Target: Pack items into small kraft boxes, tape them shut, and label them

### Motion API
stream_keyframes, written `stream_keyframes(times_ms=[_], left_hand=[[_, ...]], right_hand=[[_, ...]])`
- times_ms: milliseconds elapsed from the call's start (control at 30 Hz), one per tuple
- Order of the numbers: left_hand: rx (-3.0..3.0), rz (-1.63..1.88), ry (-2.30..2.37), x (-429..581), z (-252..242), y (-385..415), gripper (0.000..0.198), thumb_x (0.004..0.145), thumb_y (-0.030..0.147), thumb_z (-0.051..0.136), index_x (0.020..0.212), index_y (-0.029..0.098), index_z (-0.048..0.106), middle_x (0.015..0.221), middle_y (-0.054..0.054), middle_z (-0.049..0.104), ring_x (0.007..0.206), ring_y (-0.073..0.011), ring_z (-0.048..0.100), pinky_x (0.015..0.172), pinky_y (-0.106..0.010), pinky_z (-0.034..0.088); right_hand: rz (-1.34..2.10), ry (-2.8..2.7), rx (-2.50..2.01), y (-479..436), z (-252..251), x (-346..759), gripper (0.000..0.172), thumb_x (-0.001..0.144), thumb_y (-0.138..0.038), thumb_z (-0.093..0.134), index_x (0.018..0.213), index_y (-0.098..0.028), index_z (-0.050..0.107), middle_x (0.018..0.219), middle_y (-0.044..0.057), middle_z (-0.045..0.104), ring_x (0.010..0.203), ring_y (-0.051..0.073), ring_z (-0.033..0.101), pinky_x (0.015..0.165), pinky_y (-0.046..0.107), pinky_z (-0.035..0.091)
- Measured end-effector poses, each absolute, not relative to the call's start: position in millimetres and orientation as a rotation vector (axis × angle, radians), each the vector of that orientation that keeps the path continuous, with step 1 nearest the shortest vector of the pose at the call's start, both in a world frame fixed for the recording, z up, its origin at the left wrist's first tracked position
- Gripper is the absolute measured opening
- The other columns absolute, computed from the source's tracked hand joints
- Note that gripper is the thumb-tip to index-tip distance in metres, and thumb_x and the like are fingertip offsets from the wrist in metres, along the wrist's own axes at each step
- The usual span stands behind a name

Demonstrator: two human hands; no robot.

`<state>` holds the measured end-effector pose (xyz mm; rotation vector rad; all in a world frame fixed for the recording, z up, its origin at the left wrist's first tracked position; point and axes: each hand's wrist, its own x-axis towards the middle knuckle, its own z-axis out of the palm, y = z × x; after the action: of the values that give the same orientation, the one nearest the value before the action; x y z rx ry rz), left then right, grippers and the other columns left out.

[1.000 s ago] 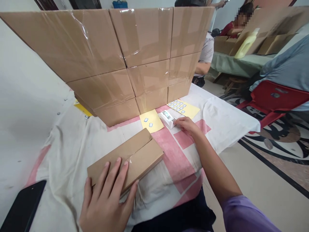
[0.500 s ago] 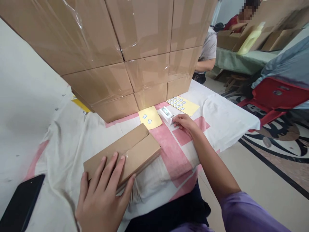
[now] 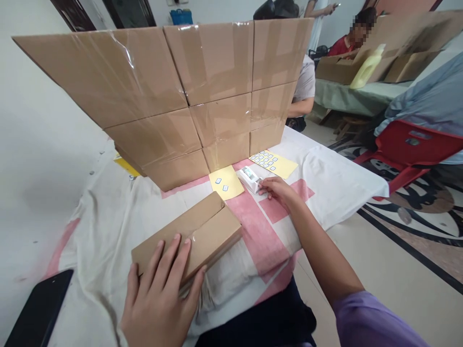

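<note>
Well, the left hand (image 3: 162,294) rests on a closed carton (image 3: 208,226), contents hidden.

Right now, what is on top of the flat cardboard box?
The left hand rests on the flat cardboard box; a seam shows beyond the hand. The surface beneath the hand is covered.

Soft light is all around me and makes my white cloth (image 3: 336,173) look bright, though I can't tell where it comes from, and the shiny tape (image 3: 128,55) on the big boxes (image 3: 220,62) has white streaks of glare. I see soft shadows in the cloth folds and by the small box (image 3: 188,231), and it is darker under the far table (image 3: 336,92). Near things look pretty clear, but the edges look stretched, and little squares hide part of one person's head (image 3: 362,24).
</note>
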<state>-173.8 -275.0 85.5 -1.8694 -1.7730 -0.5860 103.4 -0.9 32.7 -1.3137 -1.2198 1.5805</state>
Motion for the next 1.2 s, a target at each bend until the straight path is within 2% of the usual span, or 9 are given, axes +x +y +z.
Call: stream_keyframes(times_ms=[100, 300, 400, 500, 633, 733, 900, 1033, 1200], left_hand=[[-1.872, -0.585, -1.779, -174, 85, -275, 0.068, 0.087, 0.033, 0.071, 0.15, 0.024, 0.047, 0.147, -0.008, 0.058, 0.131, -0.0356, 0.059, 0.116, -0.058, 0.037], [-1.871, -0.591, -1.796, -175, 85, -277, 0.068, 0.087, 0.034, 0.071, 0.151, 0.024, 0.047, 0.148, -0.007, 0.057, 0.132, -0.0358, 0.058, 0.117, -0.057, 0.036], [-1.868, -0.591, -1.799, -173, 86, -277, 0.067, 0.088, 0.034, 0.07, 0.15, 0.023, 0.049, 0.148, -0.007, 0.057, 0.132, -0.0358, 0.058, 0.117, -0.057, 0.035], [-1.854, -0.596, -1.807, -168, 85, -276, 0.064, 0.088, 0.033, 0.069, 0.149, 0.023, 0.049, 0.147, -0.007, 0.058, 0.131, -0.0352, 0.058, 0.116, -0.057, 0.036], [-1.878, -0.579, -1.762, -174, 83, -275, 0.062, 0.091, 0.037, 0.063, 0.148, 0.017, 0.049, 0.148, -0.01, 0.057, 0.132, -0.0348, 0.057, 0.116, -0.056, 0.033], [-2.046, -0.504, -1.645, -200, 91, -274, 0.067, 0.092, 0.046, 0.057, 0.147, 0.009, 0.048, 0.15, -0.013, 0.055, 0.135, -0.032, 0.054, 0.116, -0.048, 0.034], [-2.337, -0.39, -1.395, -241, 107, -265, 0.054, 0.094, 0.04, 0.054, 0.143, 0.018, 0.053, 0.151, -0.004, 0.056, 0.137, -0.0223, 0.054, 0.109, -0.035, 0.041], [-2.199, -0.463, -1.321, -227, 99, -255, 0.046, 0.095, 0.036, 0.056, 0.134, 0.012, 0.063, 0.144, -0.007, 0.062, 0.129, -0.0313, 0.061, 0.104, -0.041, 0.047], [-2.017, -0.375, -1.425, -186, 89, -248, 0.049, 0.092, 0.033, 0.064, 0.134, 0.007, 0.063, 0.139, -0.017, 0.063, 0.119, -0.0414, 0.066, 0.09, -0.048, 0.058]], right_hand=[[1.573, -1.221, -1.323, -3, 35, 103, 0.007, 0.08, -0.015, 0.068, 0.074, -0.011, 0.068, 0.073, 0.009, 0.071, 0.063, 0.013, 0.068, 0.038, 0.016, 0.04], [1.54, -1.258, -1.382, -3, 32, 104, 0.01, 0.08, -0.016, 0.069, 0.072, -0.011, 0.068, 0.069, 0.008, 0.072, 0.043, 0.006, 0.05, 0.039, 0.017, 0.041], [1.549, -1.267, -1.378, -1, 28, 105, 0.011, 0.079, -0.021, 0.071, 0.074, -0.012, 0.068, 0.069, 0.008, 0.071, 0.045, 0.008, 0.052, 0.04, 0.018, 0.041], [1.575, -1.269, -1.356, 2, 26, 108, 0.017, 0.078, -0.027, 0.074, 0.076, -0.012, 0.067, 0.063, 0.007, 0.067, 0.044, 0.008, 0.05, 0.038, 0.019, 0.035], [1.581, -1.265, -1.268, -4, 33, 107, 0.022, 0.073, -0.031, 0.077, 0.076, -0.014, 0.063, 0.053, -0.003, 0.052, 0.041, 0.005, 0.036, 0.039, 0.02, 0.022], [1.569, -1.277, -1.186, -17, 44, 101, 0.028, 0.068, -0.031, 0.08, 0.081, -0.016, 0.061, 0.066, -0.003, 0.055, 0.045, 0.004, 0.035, 0.044, 0.021, 0.02], [1.622, -1.381, -1.089, -51, 77, 86, 0.029, 0.073, -0.032, 0.08, 0.09, -0.016, 0.063, 0.073, -0.003, 0.052, 0.048, 0.003, 0.026, 0.048, 0.024, 0.013], [1.65, -1.543, -1.115, -81, 124, 67, 0.025, 0.082, -0.035, 0.076, 0.096, -0.018, 0.064, 0.067, -0.004, 0.051, 0.048, 0.005, 0.027, 0.048, 0.024, 0.014], [1.737, -1.887, -1.131, -104, 177, 27, 0.02, 0.087, -0.03, 0.07, 0.1, -0.017, 0.063, 0.067, -0.002, 0.055, 0.054, 0.008, 0.04, 0.046, 0.022, 0.02]])
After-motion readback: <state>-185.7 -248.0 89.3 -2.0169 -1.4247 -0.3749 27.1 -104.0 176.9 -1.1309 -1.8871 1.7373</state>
